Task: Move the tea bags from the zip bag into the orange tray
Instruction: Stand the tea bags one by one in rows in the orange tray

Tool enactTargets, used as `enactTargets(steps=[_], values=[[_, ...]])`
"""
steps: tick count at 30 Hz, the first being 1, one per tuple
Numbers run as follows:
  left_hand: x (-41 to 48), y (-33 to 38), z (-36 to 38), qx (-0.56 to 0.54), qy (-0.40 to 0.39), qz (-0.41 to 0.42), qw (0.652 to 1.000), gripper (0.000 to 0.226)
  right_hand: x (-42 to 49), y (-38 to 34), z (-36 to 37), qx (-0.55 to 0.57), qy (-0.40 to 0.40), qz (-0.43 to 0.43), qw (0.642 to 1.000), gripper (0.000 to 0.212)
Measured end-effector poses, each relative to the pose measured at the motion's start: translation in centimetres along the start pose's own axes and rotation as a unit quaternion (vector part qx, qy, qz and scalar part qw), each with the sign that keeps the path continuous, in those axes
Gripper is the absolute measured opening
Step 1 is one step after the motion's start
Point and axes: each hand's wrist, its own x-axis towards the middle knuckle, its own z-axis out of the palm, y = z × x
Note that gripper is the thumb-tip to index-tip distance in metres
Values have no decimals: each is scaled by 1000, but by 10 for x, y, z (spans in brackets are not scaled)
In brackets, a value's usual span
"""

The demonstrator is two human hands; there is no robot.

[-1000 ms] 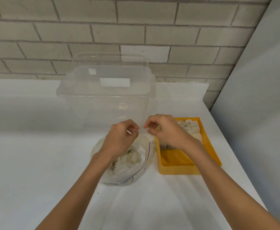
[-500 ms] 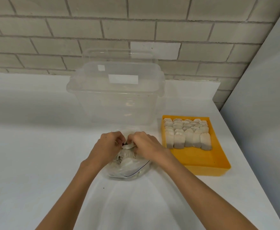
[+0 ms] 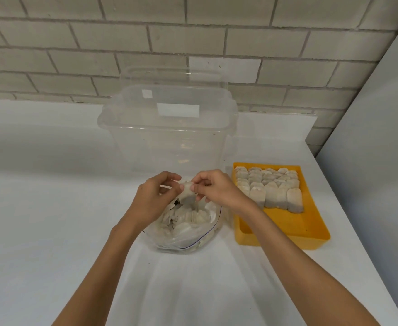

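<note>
A clear zip bag (image 3: 188,234) with a blue seal line lies on the white table, holding several pale tea bags. Just above its mouth, my left hand (image 3: 152,198) and my right hand (image 3: 217,189) pinch one tea bag (image 3: 186,192) between them, lifted out of the bag. To the right stands the orange tray (image 3: 285,229). Rows of tea bags (image 3: 269,188) stand packed in its far half; its near half is bare.
A large clear plastic bin (image 3: 169,135) stands right behind the zip bag, close to my hands. Behind it runs a brick wall (image 3: 75,55). A grey panel (image 3: 377,137) rises along the table's right edge beside the tray.
My hands went from the bag's top edge down into its mouth, then rose with one tea bag pinched between them. The tray's tea bags, earlier hidden by my right hand, now show.
</note>
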Motion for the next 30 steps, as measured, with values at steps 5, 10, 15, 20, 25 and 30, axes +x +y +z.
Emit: enactTargets(steps=[5, 10, 15, 20, 25, 30], values=[[1, 4, -1, -35, 35, 32, 998, 6, -3, -10, -4, 72, -29, 14, 997, 2], [1, 2, -5, -33, 54, 30, 998, 7, -1, -3, 6, -78, -35, -17, 996, 15], [-1, -4, -5, -30, 60, 15, 998, 7, -2, 4, 26, -214, -74, -41, 973, 31], [-5, -8, -5, -34, 68, 10, 997, 7, -6, 0, 31, -258, -110, -75, 957, 33], [-10, -8, -6, -48, 76, -2, 996, 8, -12, -2, 19, -199, -84, -61, 975, 21], [-11, -4, -5, -67, 78, 0, 995, 8, -21, -4, -2, -47, -16, -42, 998, 8]])
